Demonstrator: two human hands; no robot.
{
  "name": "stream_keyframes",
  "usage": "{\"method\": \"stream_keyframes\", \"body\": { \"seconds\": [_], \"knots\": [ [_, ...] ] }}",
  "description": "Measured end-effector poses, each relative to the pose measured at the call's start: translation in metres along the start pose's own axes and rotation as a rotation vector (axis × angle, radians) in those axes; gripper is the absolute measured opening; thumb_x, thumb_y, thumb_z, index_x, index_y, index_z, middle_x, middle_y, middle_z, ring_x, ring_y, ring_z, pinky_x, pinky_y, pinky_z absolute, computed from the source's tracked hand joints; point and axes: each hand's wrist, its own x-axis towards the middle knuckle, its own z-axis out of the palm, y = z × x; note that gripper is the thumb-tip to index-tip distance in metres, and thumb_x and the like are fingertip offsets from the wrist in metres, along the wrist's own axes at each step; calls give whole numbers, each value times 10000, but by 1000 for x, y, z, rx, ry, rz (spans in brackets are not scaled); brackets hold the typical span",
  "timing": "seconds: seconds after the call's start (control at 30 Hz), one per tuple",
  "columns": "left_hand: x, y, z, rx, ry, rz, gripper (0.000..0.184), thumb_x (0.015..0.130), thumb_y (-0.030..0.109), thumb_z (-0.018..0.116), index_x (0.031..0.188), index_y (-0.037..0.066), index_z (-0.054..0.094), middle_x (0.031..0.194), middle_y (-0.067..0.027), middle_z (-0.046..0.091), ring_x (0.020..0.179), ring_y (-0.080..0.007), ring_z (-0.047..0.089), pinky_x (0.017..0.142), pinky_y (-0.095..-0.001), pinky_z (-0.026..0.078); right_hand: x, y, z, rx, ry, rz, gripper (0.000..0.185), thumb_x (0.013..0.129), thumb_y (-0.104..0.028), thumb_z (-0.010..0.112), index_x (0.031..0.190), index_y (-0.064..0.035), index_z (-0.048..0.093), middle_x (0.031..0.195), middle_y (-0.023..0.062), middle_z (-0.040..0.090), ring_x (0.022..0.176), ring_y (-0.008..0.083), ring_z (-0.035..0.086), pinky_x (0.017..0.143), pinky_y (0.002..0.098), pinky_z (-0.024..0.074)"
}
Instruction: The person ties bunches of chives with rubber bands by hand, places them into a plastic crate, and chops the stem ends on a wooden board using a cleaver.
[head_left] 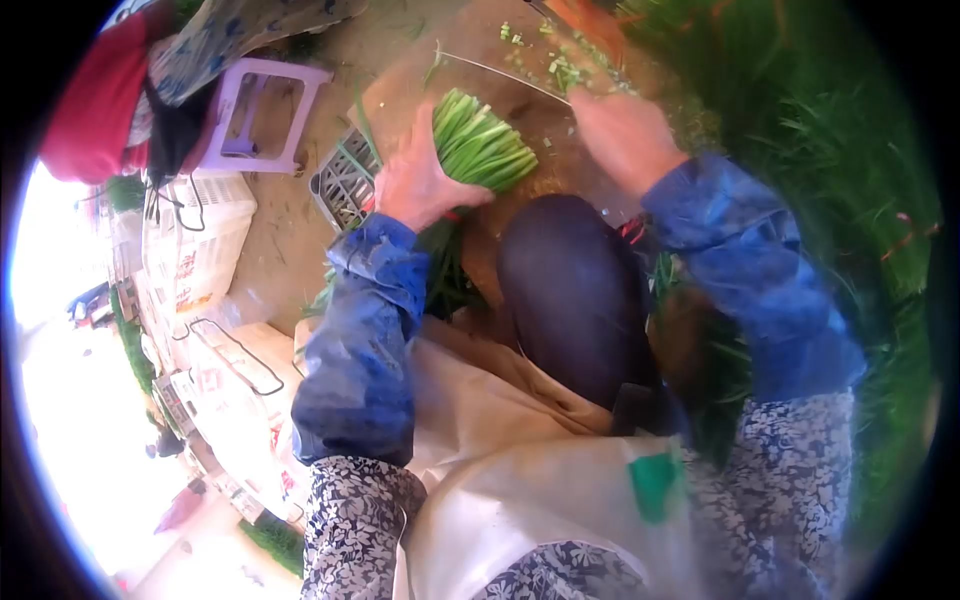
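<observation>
The left hand (415, 180) wraps its fingers round the bundle of green stalks (482, 140) beyond the knee (572, 280), its long axis slanting towards the right hand (624, 132), which lies apart, fingers curled, what they pinch too blurred to tell.

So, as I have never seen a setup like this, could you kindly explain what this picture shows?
Certainly. There is no machine here: a person works with two bare hands, and the single picture comes from a camera worn on their head, looking forward and down. The left hand grips a bundle of green stalks. A thin pale line leads to the right hand, but whether it is a blade is unclear. Small green scraps lie on the brown surface beyond. Leafy greens fill the right side; a purple stool stands at upper left.
</observation>
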Motion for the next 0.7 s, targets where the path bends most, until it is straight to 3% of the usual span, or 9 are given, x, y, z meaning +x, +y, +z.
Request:
{"method": "stream_keyframes", "body": {
  "seconds": [0.1,0.17,0.27,0.47,0.53,0.6,0.63,0.67,0.7],
  "knots": [
    [-3,4,-18,-116,-70,-58,1132,513,373,891,1441,16,352,1274,-233,590,1168,-419,572,985,-443,462,-21,6,35,-8,286,-50,333,895,-231,569,1173,-53,529,847,200,635,779,414,644,696,496,516],
    [-9,-7,-25,-92,42,43,1108,516,329,910,1429,14,369,1250,-209,618,1162,-387,594,997,-430,464,-29,11,53,15,372,-112,383,867,-243,623,1204,-75,549,925,188,633,844,400,633,723,498,515],
    [-32,-14,-55,-377,82,32,1110,514,212,957,1435,14,369,1266,-173,612,1205,-276,586,1026,-378,452,-33,5,66,99,391,-156,459,845,-276,666,1236,-63,551,1019,211,620,845,396,660,668,483,543],
    [-61,-4,-119,-679,408,219,1095,535,95,948,1446,28,343,1291,-135,567,1192,-245,559,1031,-390,472,-1,4,76,37,270,-196,441,835,-239,697,1223,-59,592,1092,204,598,968,371,631,743,471,533],
    [-79,11,-147,-847,486,150,1062,549,-33,903,1438,38,326,1314,-135,527,1235,-291,537,1023,-487,499,8,-8,44,338,648,-301,384,841,-158,681,1202,-50,608,1061,206,596,936,377,628,779,461,524],
    [-108,-5,-166,-751,497,223,853,678,47,856,1399,49,400,1329,-112,524,1257,-297,532,969,-507,531,-6,-49,-15,551,680,-305,377,832,-123,674,1191,-30,611,1048,208,601,924,380,625,789,450,523],
    [-126,-22,-164,-861,670,277,797,757,113,794,1431,46,374,1380,-122,493,1292,-303,496,1027,-494,471,-15,-76,-44,760,699,-289,371,822,-88,668,1181,-10,613,1034,210,606,912,383,622,799,439,521],
    [-144,-39,-162,-965,845,337,748,837,179,731,1464,43,348,1431,-132,463,1328,-308,460,1085,-482,410,-24,-99,-60,763,807,-463,358,817,-75,663,1164,3,623,1034,205,616,913,374,625,805,424,520],
    [-158,-40,-164,-1057,849,427,716,895,277,653,1490,52,325,1472,-140,426,1352,-307,434,1118,-471,377,-36,-120,-67,765,912,-638,346,811,-63,659,1147,15,632,1034,200,626,915,364,628,811,410,520]
  ]
}}
